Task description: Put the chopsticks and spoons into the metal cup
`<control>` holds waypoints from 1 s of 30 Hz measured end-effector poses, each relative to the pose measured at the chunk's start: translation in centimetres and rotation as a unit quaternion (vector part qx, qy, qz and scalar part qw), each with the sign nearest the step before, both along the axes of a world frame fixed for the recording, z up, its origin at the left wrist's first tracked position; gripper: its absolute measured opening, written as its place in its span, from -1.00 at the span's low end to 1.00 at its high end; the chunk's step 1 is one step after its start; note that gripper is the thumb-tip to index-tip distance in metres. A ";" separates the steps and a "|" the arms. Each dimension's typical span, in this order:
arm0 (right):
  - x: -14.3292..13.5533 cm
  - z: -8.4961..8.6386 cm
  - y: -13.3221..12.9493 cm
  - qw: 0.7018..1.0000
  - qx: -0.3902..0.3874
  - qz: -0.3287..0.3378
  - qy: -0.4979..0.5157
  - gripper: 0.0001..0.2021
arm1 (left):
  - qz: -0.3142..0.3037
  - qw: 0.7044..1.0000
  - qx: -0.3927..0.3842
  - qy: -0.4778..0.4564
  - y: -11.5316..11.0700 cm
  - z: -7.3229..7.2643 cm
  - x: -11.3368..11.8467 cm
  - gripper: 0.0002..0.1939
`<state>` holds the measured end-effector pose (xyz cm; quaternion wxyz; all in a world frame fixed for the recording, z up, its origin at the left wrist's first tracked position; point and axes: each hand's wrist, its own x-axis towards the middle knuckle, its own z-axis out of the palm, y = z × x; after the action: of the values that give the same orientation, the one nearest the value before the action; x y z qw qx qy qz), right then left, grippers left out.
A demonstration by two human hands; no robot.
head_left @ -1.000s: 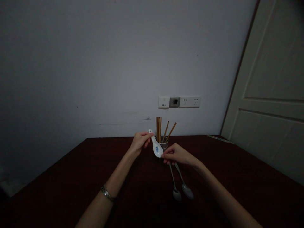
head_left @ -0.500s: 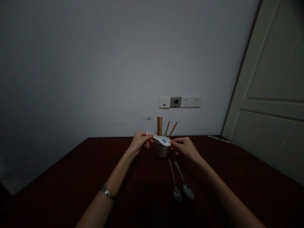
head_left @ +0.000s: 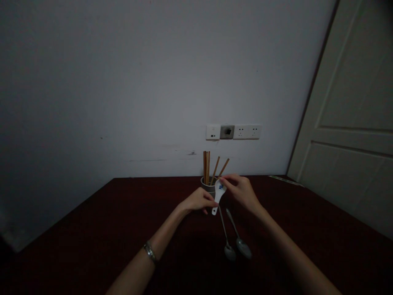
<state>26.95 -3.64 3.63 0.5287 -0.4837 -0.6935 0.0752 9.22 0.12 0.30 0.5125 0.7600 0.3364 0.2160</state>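
Note:
A white soup spoon [head_left: 218,192] with a blue pattern in its bowl is held between my two hands, bowl end up and handle slanting down toward me. My left hand [head_left: 199,200] pinches the handle near its holed end. The fingers of my right hand [head_left: 240,187] are closed on the rim of the bowl. Just behind the spoon stands a round grey cup [head_left: 206,189], partly hidden by it and by my left hand. Several wooden chopsticks [head_left: 206,166] stand in the cup, some upright, others leaning right.
Two metal spoons lie on the dark red table [head_left: 123,229]: a thinner one [head_left: 229,252] and a larger one [head_left: 243,248] to its right, handles pointing at the cup. A wall with sockets [head_left: 246,132] rises behind. A white door [head_left: 350,123] stands at right.
The soup spoon has turned from nearly level to steeply slanted, its handle end swinging down and toward me. My left hand moved right and down with it; my right hand stayed near the bowl.

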 end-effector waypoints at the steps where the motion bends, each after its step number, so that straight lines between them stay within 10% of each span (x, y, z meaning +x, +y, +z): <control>1: 0.0 0.0 0.0 1.000 0.005 0.004 -0.010 -0.77 | -0.006 1.000 0.002 0.001 -0.1 -0.2 0.3 -0.77; 19: -0.1 -0.2 0.3 0.994 0.021 -0.014 -0.111 -0.75 | -0.071 0.996 -0.044 0.043 1.1 0.1 -1.8 -0.61; 24: -0.9 2.3 1.7 0.987 0.034 -0.063 -0.143 -0.74 | -0.094 0.989 -0.091 0.068 2.6 0.8 -5.2 -0.59; 30: -2.3 6.7 4.1 0.970 0.028 -0.125 -0.209 -0.71 | 0.028 0.992 -0.111 0.059 5.6 -2.3 -7.6 -0.60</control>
<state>24.61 0.48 10.31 0.3905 -0.5569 -0.7242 -0.1134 1.57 5.71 -2.02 0.5662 0.7004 0.4093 0.1462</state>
